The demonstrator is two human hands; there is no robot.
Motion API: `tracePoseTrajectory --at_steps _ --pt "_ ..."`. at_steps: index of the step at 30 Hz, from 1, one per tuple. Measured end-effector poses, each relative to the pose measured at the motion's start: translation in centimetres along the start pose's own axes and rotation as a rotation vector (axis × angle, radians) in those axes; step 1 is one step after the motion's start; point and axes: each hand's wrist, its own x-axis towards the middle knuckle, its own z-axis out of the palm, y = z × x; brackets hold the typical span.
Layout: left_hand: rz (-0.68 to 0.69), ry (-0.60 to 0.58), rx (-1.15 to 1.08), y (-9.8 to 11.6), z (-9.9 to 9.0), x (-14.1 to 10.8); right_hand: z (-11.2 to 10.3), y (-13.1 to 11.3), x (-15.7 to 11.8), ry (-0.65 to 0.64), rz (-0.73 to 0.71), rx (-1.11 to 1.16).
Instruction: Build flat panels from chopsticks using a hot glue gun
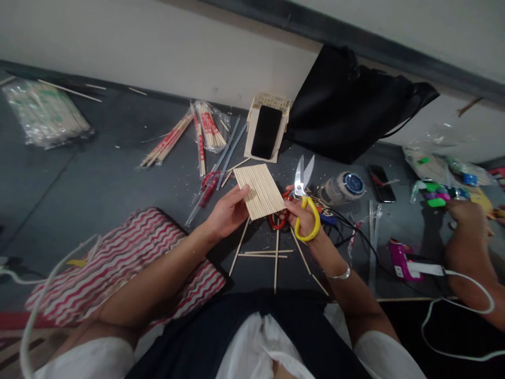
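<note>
A flat panel of pale wooden sticks laid side by side [258,192] is tilted up above the table. My left hand [229,213] is closed on its left edge, thumb on top. In my right hand [302,216] is a pair of scissors [303,189], with a yellow loop around the hand and the blades pointing away and apart. Fingers of the same hand also touch the panel's right corner. Red loops show beneath that hand, partly hidden. Loose sticks [266,256] lie on the table below the panel.
Around the back lie stick bundles [211,126], a phone [266,131] on a stick piece and a black bag [343,105]. To the right are a jar [342,188], a purple glue gun [406,260] and another person's hand [467,218]. Striped cloth [130,252] lies left.
</note>
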Motion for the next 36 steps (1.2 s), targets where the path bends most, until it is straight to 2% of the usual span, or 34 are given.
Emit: tracePoseTrajectory --at_steps 7,16,20,25,27,32,36 --pt "0.061 -0.081 0.199 -0.4 -0.3 -0.1 -0.4 -0.2 0.4 0.05 -0.099 0.004" --pt "0.098 -0.057 0.287 -0.5 -0.8 0.0 -1.1 0.7 0.8 0.047 -0.137 -0.062" --pt "0.087 -0.06 0.257 -0.4 -0.6 -0.2 -1.3 0.2 0.4 -0.012 -0.189 -0.172" --pt "0.01 -0.05 0.155 0.2 -0.3 -0.3 -0.1 -0.7 -1.1 -0.134 -0.274 -0.35" --pt "-0.006 -0.027 0.142 0.3 -0.3 -0.3 0.2 -0.7 -1.6 -0.127 -0.353 -0.478" --pt "-0.035 0.027 0.131 0.3 -0.5 -0.5 -0.5 -0.3 -1.3 0.091 -0.65 -0.859" --pt "-0.071 -0.011 0.13 0.1 -0.4 -1.0 -1.5 0.5 -0.6 0.064 -0.874 -1.059"
